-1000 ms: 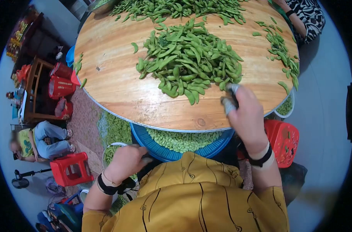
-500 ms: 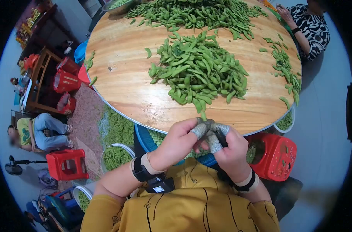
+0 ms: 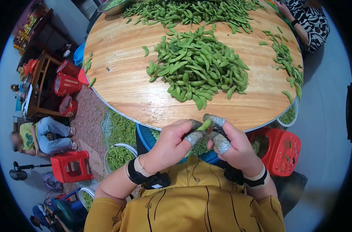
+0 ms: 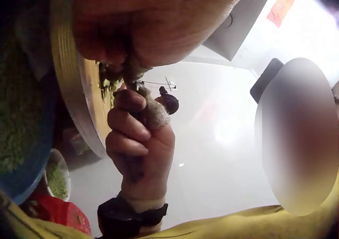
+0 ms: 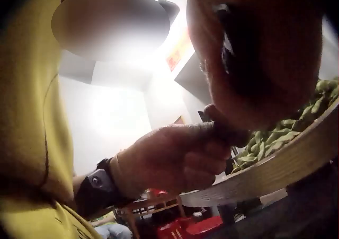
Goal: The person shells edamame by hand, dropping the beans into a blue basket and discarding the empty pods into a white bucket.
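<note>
Just over the table's near edge, my left hand (image 3: pixel 166 143) pinches a green soybean pod (image 3: pixel 204 125) between thumb and forefinger. Close on its right is my right hand (image 3: pixel 238 147), its taped thumb and forefinger apart around the pod's end; I cannot tell whether they grip it. Grey wrapping covers the working fingertips of both hands. In the left wrist view, the other fingers of the right hand (image 4: pixel 140 133) are curled. Below the hands, a blue basin (image 3: pixel 145 140) of shelled beans is partly hidden. A heap of pods (image 3: pixel 199 65) lies on the wooden table (image 3: pixel 125 92) ahead.
More pods (image 3: pixel 191 11) cover the table's far side, with a strip of them (image 3: pixel 284 58) along the right. A red stool (image 3: pixel 282 150) stands at right, a white bucket of pods (image 3: pixel 119 157) at left. One person (image 3: pixel 311 27) sits at far right, another (image 3: pixel 44 133) at left.
The right hand came back from the pod heap to meet the left hand, which rose over the basin. Since half a second ago, the fingertips have spread and a pod shows between the hands.
</note>
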A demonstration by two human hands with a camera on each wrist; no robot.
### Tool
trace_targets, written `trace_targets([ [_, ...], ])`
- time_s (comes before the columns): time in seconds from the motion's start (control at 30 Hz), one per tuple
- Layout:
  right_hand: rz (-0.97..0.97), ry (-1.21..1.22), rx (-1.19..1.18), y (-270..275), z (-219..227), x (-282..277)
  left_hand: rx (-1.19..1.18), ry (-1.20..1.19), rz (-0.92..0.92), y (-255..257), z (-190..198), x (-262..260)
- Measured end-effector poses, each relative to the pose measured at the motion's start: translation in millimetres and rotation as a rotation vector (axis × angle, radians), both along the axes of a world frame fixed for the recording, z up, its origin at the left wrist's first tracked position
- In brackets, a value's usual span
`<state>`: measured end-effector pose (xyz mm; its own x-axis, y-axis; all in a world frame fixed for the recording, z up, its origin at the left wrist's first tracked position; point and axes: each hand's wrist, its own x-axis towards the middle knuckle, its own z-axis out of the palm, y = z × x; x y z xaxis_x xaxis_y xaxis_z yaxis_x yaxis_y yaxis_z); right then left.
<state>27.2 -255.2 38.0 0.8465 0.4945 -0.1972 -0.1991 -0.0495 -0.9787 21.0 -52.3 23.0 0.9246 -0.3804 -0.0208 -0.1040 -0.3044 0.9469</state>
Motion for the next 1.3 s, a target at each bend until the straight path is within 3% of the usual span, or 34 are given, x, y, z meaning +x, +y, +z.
trace_targets([
  [0.23,0.018,0.294,0.164,0.3,8.4,2.8,0.019,0.002,0.027,1.8,3.9,0.1],
  [0.3,0.035,0.338,0.175,0.2,7.8,4.9,0.281,-0.294,-0.034,4.5,7.4,1.5],
  [0.33,0.035,0.339,0.176,-0.9,9.0,6.1,0.281,-0.292,-0.035,5.4,6.7,1.1],
  [0.4,0.084,0.572,0.329,-4.2,12.4,7.3,-0.192,0.24,-0.046,7.0,4.2,0.0],
  [0.43,0.083,0.574,0.33,-4.4,12.3,6.9,-0.191,0.242,-0.047,9.5,3.3,-0.2],
  [0.5,0.107,0.742,0.446,-4.6,11.3,4.6,-0.62,0.748,-0.129,14.5,2.2,-0.9],
  [0.53,0.106,0.744,0.448,-3.5,10.8,3.8,-0.619,0.75,-0.13,13.2,2.4,-1.5],
  [0.63,0.025,0.63,0.305,4.3,9.2,1.0,-0.456,0.645,0.017,8.1,2.3,-2.7],
  [0.7,0.023,0.45,0.145,9.7,7.9,-0.2,0.236,-0.241,-0.031,8.0,2.8,-1.1],
  [0.83,0.035,0.367,0.156,14.5,12.7,-0.3,0.549,-0.649,0.088,3.1,4.1,-5.1],
  [0.87,0.017,0.424,0.169,15.3,13.3,0.8,0.553,-0.649,0.084,4.1,3.6,-5.9],
  [0.97,0.013,0.524,0.23,13.6,7.9,1.1,0.468,-0.563,0.065,5.2,4.5,-7.6],
  [1.03,0.028,0.566,0.277,11.0,3.2,0.4,0.1,-0.007,-0.003,6.1,10.5,-8.6],
  [1.07,0.028,0.574,0.288,10.2,1.4,-1.1,0.1,-0.006,-0.003,9.9,9.5,-7.9],
  [1.13,0.029,0.583,0.298,8.8,-0.3,-3.7,-0.57,0.882,-0.027,18.8,7.2,-5.2],
  [1.23,0.029,0.466,0.133,8.4,-7.0,-8.2,-0.454,0.793,-0.011,14.4,7.6,-8.2],
  [1.27,-0.072,-0.086,-0.069,11.7,-16.5,-10.5,-0.455,0.795,-0.011,13.2,9.0,-9.0],
  [1.3,-0.169,-0.64,-0.269,15.0,-19.6,-10.9,-0.275,0.661,-0.035,12.2,11.4,-9.6],
])
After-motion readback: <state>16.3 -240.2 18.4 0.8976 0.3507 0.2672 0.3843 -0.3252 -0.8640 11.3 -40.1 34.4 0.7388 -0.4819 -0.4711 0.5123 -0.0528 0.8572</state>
